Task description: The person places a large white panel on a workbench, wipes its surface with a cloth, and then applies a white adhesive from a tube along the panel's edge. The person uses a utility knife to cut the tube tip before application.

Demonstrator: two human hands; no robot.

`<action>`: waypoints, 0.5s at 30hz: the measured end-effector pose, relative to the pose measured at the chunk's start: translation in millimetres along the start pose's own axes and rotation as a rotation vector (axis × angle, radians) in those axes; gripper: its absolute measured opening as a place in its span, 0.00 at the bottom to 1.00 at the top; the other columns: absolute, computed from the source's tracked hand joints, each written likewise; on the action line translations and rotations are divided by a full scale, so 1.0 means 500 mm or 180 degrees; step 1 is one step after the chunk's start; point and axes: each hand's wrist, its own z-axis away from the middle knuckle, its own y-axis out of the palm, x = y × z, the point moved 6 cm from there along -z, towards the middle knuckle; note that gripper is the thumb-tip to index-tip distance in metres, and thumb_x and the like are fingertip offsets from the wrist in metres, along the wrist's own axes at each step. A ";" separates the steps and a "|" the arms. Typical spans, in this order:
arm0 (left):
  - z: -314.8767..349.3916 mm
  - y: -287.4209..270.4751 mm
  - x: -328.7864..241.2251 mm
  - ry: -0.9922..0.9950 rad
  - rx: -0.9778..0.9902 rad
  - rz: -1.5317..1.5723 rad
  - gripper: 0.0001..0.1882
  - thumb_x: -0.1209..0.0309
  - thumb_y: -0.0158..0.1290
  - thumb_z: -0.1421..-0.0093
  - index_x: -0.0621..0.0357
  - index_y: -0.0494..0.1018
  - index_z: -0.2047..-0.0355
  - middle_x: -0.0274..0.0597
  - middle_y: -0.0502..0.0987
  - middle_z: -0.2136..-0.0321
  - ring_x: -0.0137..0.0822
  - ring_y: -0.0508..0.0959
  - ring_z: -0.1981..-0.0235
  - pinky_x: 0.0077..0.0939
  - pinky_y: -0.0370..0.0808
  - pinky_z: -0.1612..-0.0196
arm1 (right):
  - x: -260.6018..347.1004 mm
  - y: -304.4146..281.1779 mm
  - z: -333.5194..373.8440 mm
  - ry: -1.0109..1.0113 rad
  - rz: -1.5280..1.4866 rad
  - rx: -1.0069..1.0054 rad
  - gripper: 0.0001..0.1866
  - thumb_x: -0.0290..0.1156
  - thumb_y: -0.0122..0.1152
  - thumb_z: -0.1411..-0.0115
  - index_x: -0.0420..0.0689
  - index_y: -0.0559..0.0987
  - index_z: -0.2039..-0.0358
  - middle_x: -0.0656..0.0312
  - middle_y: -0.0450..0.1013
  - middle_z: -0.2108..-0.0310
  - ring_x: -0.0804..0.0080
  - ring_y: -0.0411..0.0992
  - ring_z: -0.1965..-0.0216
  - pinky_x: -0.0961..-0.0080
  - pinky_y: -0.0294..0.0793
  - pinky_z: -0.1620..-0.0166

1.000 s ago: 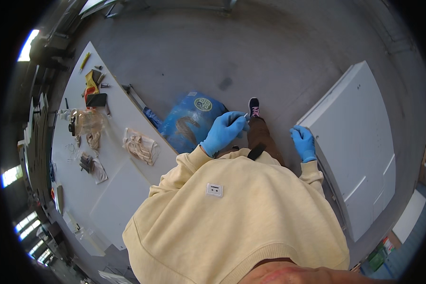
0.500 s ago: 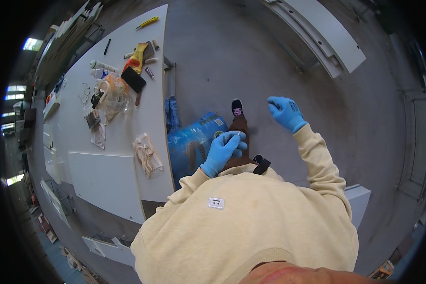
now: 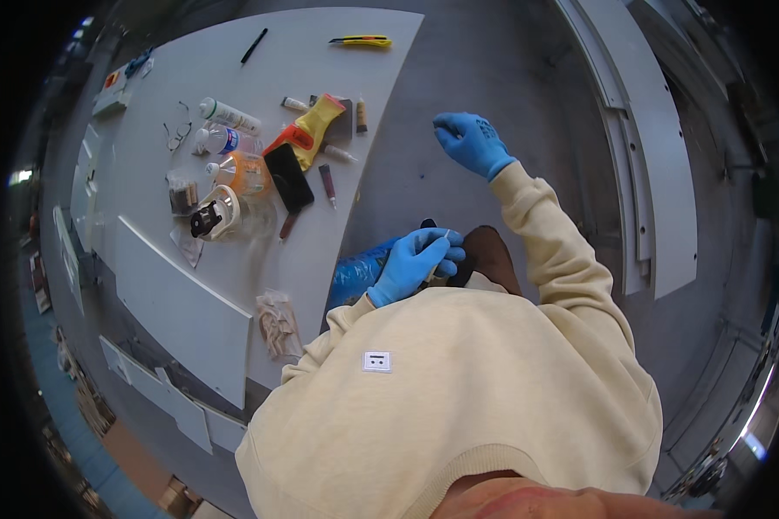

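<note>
My left hand, in a blue glove, is in front of my body with its fingers closed in a pinch. A thin white stick-like piece pokes out between the thumb and fingers; its exact kind is too small to tell. My right hand, also gloved in blue, is raised farther out above the floor, away from the table. Its fingers are curled in, and anything inside them is hidden. Both hands are off to the right of the white table.
On the table lie a yellow utility knife, a black pen, a phone, a yellow-red glove, bottles, small tubes and a bag of gloves. White panels stand at right; a blue wrapped bundle is below.
My view has turned and come nearer to the tools on the table. My right hand is farther forward; my left still pinches the white piece.
</note>
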 end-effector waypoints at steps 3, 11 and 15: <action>-0.050 -0.034 -0.056 0.0156 -0.0330 0.0131 0.18 0.65 0.53 0.27 0.64 0.75 0.44 0.45 0.82 0.57 0.28 0.81 0.64 0.22 0.81 0.57 | -0.002 0.026 -0.201 -0.0333 0.0433 0.0194 0.14 0.35 0.59 0.35 0.45 0.84 0.52 0.49 0.81 0.52 0.50 0.79 0.53 0.61 0.78 0.46; -0.185 -0.095 -0.212 0.0579 -0.1805 0.0759 0.19 0.67 0.49 0.26 0.66 0.74 0.42 0.47 0.82 0.57 0.27 0.79 0.62 0.22 0.79 0.58 | -0.003 0.175 -0.650 -0.1184 0.1644 0.0450 0.18 0.38 0.58 0.37 0.48 0.79 0.48 0.53 0.77 0.53 0.50 0.79 0.55 0.57 0.77 0.51; -0.258 -0.090 -0.256 0.0606 -0.2121 0.1197 0.19 0.66 0.50 0.26 0.66 0.74 0.42 0.47 0.83 0.56 0.26 0.79 0.64 0.20 0.79 0.59 | -0.009 0.256 -0.765 -0.1334 0.1912 0.0753 0.19 0.38 0.60 0.38 0.51 0.78 0.47 0.54 0.79 0.50 0.55 0.81 0.53 0.56 0.77 0.52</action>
